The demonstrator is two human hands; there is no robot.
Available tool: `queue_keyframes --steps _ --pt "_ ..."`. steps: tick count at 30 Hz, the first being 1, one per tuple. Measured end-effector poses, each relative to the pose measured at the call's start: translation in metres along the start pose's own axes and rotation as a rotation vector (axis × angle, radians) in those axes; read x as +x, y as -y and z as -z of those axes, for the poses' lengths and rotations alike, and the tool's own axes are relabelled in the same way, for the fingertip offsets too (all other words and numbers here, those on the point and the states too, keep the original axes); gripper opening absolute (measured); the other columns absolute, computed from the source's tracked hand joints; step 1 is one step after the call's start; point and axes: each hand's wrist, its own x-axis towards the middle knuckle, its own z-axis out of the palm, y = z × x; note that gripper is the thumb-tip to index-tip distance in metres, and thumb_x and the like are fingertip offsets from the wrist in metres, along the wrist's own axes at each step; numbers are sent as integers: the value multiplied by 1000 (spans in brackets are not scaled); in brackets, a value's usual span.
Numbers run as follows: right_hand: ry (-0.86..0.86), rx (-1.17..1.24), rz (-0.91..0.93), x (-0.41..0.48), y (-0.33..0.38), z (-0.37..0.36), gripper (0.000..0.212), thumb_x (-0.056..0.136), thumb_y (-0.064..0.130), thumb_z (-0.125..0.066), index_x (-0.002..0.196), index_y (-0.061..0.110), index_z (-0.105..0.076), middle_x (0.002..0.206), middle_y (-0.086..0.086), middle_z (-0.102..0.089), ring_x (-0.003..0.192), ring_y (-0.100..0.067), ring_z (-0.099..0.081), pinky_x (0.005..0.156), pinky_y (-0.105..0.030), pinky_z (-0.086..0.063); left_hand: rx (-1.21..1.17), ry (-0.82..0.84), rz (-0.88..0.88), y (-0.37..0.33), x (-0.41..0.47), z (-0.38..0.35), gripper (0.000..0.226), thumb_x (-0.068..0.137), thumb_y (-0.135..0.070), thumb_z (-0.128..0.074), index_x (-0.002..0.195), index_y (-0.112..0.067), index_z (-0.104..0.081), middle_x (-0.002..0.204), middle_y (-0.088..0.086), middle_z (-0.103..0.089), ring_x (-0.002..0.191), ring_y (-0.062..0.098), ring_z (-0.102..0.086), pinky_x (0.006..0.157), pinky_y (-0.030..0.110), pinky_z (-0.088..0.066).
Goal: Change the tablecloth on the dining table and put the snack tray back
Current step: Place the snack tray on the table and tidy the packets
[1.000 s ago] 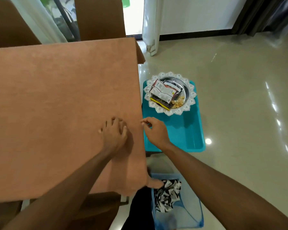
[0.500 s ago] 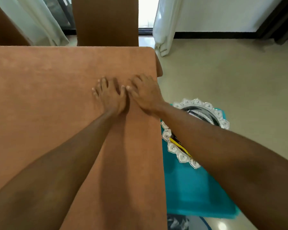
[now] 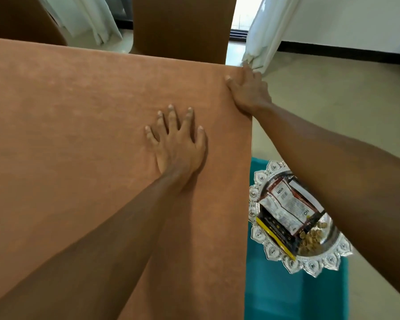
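Note:
A brown tablecloth (image 3: pixel 79 125) covers the dining table and fills the left of the view. My left hand (image 3: pixel 178 144) lies flat on it with fingers spread, a little in from the right edge. My right hand (image 3: pixel 247 91) rests over the cloth's far right corner, fingers curled down along the edge. Below the table's right edge, a silver scalloped snack tray (image 3: pixel 273 250) holding snack packets and nuts sits on a teal surface (image 3: pixel 277 294). My right forearm hides part of the tray.
Two brown chair backs (image 3: pixel 183 26) stand behind the table's far edge. White curtains (image 3: pixel 261 35) hang at the back right, near my right hand. Cream tiled floor (image 3: pixel 333 93) spreads to the right.
My right hand slid away from the left one to the cloth's far right corner. My left hand stayed flat on the cloth, fingers spreading. The camera leaned further over the table.

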Motion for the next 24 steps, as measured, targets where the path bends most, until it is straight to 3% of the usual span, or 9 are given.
queue_keyframes --steps 2,4,6,9,13,17,21,24 --pt "-10 53 -42 -10 -14 0 78 92 74 -31 156 30 -26 151 -10 -45 136 -36 -46 109 -55 -40 -2 3 -9 -1 -2 0 60 97 -57 -26 155 -40 -27 167 4 -14 153 31 -6 119 60 2" --pt "-31 96 -76 -23 -31 -1 79 90 77 -25 137 21 -57 124 -7 -63 117 -32 -60 97 -49 -49 -7 25 -17 -1 -1 0 61 98 -56 -24 156 -38 -24 167 5 -11 153 32 -3 119 61 4" --pt "-38 156 -92 -47 -47 -1 72 94 74 -27 120 20 -67 108 -1 -66 103 -24 -62 91 -41 -50 10 52 -15 -4 -4 1 63 99 -54 -22 158 -33 -19 168 5 -7 154 34 2 119 62 6" --pt "-91 190 -107 -81 -73 -5 54 98 61 -40 125 22 -65 120 1 -68 108 -20 -63 89 -35 -47 -2 99 -85 -32 -18 -5 67 99 -54 -21 160 -27 -14 168 7 -3 153 34 4 118 63 5" --pt "-125 163 -87 -130 -99 6 45 98 55 -47 123 23 -68 118 1 -71 105 -18 -65 85 -32 -47 51 153 -416 -92 -64 -22 67 100 -52 -25 160 -22 -15 168 10 -5 154 33 1 121 58 1" --pt "-238 147 -113 -188 -149 28 36 97 45 -56 120 22 -70 118 -1 -70 107 -20 -64 88 -33 -48 -11 231 -595 -125 -108 -35 61 103 -43 -29 157 -16 -25 164 14 -20 153 29 -12 123 51 -6" --pt "-306 85 -246 -245 -227 43 35 93 34 -63 124 18 -67 121 -11 -64 114 -31 -56 94 -37 -42 -259 334 -566 -128 -137 -50 58 97 -31 -48 150 -10 -37 156 19 -34 146 33 -28 121 48 -24" --pt "-211 9 -361 -278 -276 40 48 92 35 -63 137 20 -57 134 -13 -55 124 -34 -48 102 -40 -38 -285 349 -407 -121 -141 -65 50 92 -25 -54 138 -9 -46 140 16 -47 130 30 -43 111 43 -37"
